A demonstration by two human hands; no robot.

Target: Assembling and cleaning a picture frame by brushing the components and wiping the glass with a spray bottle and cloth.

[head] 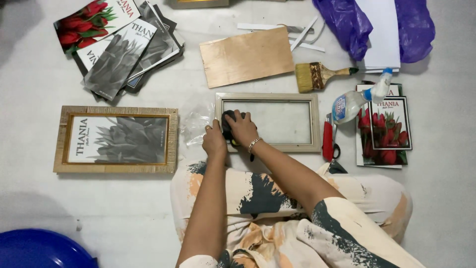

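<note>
I'm looking down at a pale floor (39, 208) where I sit with my legs folded in patterned trousers (277, 198). The biggest piece to my left is a finished frame with a grey print (116, 140), lying flat and well apart from my hands. Straight ahead lies the open frame (267, 122), its glass showing the floor through it, and this is where the work is. My right hand (243, 130) is pressed flat on a dark cloth (229, 121) at the left end of the glass, fingers curled over the wad. My left hand (214, 142) is closed on the frame's left edge, pinning it down. To do this wiping well, I judge the left hand should hold the frame firmly so it cannot slide, while the cloth goes in even passes right into the corners. Beyond the frame lies a plywood board (247, 57), with a paintbrush (320, 75) just beside it. A spray bottle (359, 99) lies on tulip prints (384, 129) to the right, and a red cutter (327, 141) touches the frame's right edge.
</note>
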